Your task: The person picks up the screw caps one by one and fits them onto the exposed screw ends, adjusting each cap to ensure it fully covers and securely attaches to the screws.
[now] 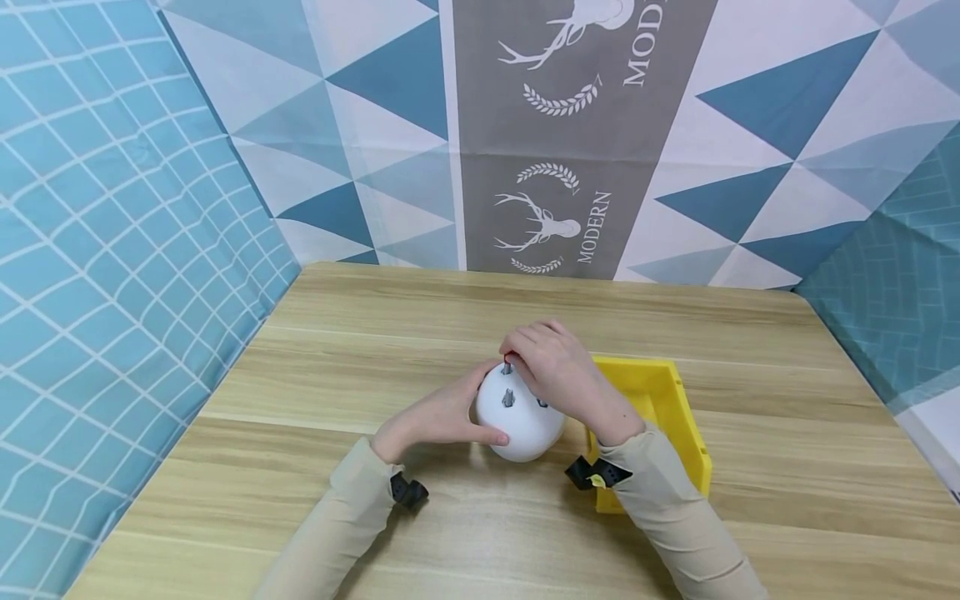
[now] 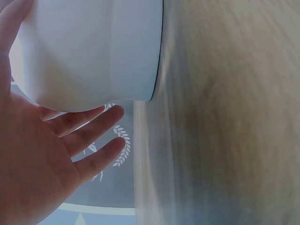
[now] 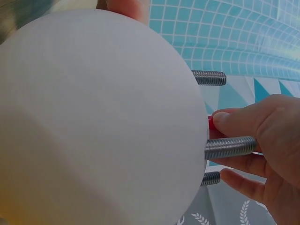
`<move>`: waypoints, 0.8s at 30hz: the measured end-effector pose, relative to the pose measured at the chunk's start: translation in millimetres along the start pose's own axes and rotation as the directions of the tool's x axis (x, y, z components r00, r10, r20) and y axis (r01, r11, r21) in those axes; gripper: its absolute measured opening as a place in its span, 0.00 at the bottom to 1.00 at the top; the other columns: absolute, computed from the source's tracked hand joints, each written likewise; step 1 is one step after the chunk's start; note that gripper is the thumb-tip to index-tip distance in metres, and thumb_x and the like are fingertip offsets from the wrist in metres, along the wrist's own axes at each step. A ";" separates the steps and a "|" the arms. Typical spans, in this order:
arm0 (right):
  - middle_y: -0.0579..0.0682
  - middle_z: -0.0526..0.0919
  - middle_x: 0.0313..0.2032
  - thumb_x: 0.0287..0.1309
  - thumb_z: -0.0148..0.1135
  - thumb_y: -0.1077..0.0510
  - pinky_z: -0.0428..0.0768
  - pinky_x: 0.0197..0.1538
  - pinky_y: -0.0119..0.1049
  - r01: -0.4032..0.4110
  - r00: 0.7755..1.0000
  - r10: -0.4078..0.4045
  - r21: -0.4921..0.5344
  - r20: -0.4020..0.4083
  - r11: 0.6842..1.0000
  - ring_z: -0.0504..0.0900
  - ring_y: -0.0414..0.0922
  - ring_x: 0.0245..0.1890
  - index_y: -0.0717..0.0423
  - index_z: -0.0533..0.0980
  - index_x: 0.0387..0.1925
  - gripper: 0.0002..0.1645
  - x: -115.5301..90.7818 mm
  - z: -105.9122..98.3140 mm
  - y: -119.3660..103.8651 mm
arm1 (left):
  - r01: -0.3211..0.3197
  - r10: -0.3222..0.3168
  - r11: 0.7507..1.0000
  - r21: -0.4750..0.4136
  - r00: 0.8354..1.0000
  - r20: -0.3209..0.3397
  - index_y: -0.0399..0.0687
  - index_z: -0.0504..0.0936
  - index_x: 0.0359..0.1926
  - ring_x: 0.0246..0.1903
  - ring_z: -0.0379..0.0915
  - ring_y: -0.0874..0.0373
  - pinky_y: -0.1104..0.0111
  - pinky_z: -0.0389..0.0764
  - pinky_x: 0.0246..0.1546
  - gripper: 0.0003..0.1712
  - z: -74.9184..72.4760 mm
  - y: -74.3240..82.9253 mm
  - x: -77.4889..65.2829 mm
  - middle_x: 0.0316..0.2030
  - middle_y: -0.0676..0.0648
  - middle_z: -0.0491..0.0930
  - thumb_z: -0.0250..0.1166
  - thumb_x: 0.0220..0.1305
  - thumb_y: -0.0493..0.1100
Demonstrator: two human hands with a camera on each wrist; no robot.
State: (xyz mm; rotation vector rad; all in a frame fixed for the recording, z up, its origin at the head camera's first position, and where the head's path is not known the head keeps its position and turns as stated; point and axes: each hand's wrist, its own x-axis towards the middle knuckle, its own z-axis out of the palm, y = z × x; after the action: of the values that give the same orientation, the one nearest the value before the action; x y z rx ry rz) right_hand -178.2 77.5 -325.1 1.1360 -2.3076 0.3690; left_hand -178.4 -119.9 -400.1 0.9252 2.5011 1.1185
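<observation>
Globe (image 1: 517, 432), white, resting on table (image 1: 465, 533) beside yellow bin (image 1: 684, 417). Left-hand grip (image 1: 448, 413) cups its side; right-hand grip (image 1: 558, 371) pinches a red piece (image 3: 211, 123) among the studs (image 3: 229, 148). Probably stiff, light, slick: hold low, clear of them.

Two hands in play: one left hand (image 1: 442, 412), one right hand (image 1: 558, 371). Two sleeves (image 1: 345, 492), two black mounts (image 1: 408, 493). One dome (image 1: 525, 429), one red piece (image 3: 211, 123), three bolts (image 3: 230, 148) showing from the right wrist! One bin (image 1: 678, 425), one table (image 1: 787, 433), two printed deer (image 1: 555, 227).
</observation>
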 end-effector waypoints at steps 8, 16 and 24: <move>0.45 0.79 0.29 0.50 0.64 0.64 0.70 0.50 0.38 0.020 1.000 -0.020 0.012 -0.023 1.000 0.78 0.45 0.36 0.53 0.75 0.30 0.05 -0.5 0.5 0.4 | -0.016 0.016 1.000 0.003 1.000 -0.001 0.60 0.46 0.68 0.53 0.65 0.63 0.64 0.69 0.53 0.57 0.1 0.1 -0.1 0.57 0.56 0.64 0.67 0.42 0.67; 0.44 0.79 0.29 0.51 0.63 0.64 0.70 0.50 0.38 0.023 1.000 -0.022 0.018 -0.021 1.000 0.78 0.45 0.36 0.53 0.75 0.29 0.05 -1.8 2.0 0.8 | -0.011 0.011 1.000 -0.001 1.000 0.001 0.61 0.46 0.68 0.53 0.65 0.64 0.64 0.68 0.54 0.57 0.1 0.1 -0.3 0.57 0.57 0.64 0.67 0.42 0.68; 0.44 0.80 0.28 0.52 0.63 0.63 0.70 0.50 0.38 0.023 1.000 -0.023 0.024 -0.021 0.999 0.78 0.45 0.37 0.52 0.74 0.28 0.05 -2.7 2.8 1.5 | -0.008 0.008 1.000 -0.002 1.000 0.000 0.61 0.47 0.68 0.52 0.65 0.63 0.64 0.68 0.53 0.56 0.5 0.1 -0.1 0.56 0.57 0.64 0.68 0.42 0.67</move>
State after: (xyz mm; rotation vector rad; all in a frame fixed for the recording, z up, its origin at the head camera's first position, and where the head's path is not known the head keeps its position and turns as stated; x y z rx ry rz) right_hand -179.0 78.8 -329.0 1.1646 -2.2763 0.3995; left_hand -178.0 -119.7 -400.4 0.9357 2.4983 1.1232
